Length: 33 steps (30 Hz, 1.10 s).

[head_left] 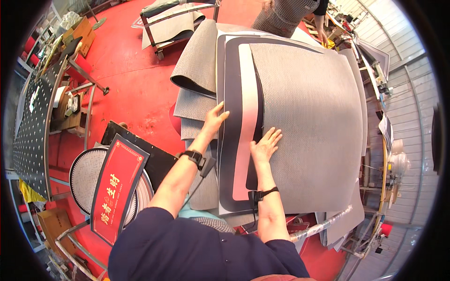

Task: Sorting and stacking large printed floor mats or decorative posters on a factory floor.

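A large grey textured mat (309, 122) lies on top of a stack on the table, over a mat with a dark border and a pink band (244, 117). My left hand (214, 120) rests with fingers spread on the left edge of the dark-bordered mat. My right hand (265, 145) lies flat, fingers apart, on the left edge of the grey mat. Both wrists wear black straps. Neither hand grips anything.
More grey mats (199, 61) hang off the table's left side. A red rectangular mat with gold characters (116, 185) and a round woven mat (86, 175) lie at lower left. Another person (286, 14) stands at the far side. A metal cart (171, 23) stands on the red floor.
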{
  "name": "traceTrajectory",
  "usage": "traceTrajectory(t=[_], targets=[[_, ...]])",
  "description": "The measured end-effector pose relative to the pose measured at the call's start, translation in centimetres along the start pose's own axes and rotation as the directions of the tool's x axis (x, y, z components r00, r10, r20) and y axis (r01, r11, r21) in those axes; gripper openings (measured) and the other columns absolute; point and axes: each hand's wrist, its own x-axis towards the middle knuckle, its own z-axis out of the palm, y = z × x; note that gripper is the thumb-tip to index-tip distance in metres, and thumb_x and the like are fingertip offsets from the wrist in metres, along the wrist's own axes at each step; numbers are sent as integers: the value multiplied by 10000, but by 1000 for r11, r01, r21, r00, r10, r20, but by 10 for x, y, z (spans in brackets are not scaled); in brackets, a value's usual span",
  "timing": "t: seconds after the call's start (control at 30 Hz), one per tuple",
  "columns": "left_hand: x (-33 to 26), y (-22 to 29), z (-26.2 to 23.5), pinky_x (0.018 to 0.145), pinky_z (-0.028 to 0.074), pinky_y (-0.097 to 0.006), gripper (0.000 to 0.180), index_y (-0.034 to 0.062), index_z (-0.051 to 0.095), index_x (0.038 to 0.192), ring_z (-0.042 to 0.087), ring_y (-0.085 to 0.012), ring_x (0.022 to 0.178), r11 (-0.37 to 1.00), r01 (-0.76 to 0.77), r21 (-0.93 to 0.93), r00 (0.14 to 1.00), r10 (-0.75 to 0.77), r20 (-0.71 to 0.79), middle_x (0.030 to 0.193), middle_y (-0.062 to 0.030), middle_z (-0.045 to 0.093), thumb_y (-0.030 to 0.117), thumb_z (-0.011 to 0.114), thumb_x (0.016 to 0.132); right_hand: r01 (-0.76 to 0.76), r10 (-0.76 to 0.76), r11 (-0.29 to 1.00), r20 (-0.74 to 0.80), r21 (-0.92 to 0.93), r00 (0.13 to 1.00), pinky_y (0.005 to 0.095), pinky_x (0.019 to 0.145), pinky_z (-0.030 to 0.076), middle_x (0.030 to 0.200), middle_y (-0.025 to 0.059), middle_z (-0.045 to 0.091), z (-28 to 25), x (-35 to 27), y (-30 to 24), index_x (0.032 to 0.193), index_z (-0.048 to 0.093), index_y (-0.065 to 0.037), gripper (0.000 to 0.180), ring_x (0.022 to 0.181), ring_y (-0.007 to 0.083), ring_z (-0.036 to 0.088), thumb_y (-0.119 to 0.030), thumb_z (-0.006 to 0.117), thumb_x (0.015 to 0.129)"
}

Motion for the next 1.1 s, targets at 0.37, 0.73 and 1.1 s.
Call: traceTrajectory(t=[0.37,0.73,1.1], targets=[[-24,-21,6,681,493,-322,307,-29,507,1045,578,-207,775,720,500,-481,847,-523,96,860,-109,585,82,599,774,-15,7,993,-69,-119,998,594,894,329,1362,288,127,2,-12,10,1326,111,46,793,1282,393,141,-111,575,703],[-118,155,87,542,425,-257,134,-48,563,828,494,-86,595,895,-331,298,859,155,489,634,-78,569,76,585,783,159,-65,966,-406,203,911,378,756,487,1052,300,520,-132,-75,51,1156,441,77,505,879,373,577,81,426,652],[-264,287,-90,630,407,-202,227,-36,547,1012,521,-77,712,850,-245,467,969,200,145,853,-16,578,16,566,792,632,-528,764,-435,133,730,357,784,476,1031,386,474,-129,-238,-100,1139,388,173,552,927,432,538,-6,481,625]])
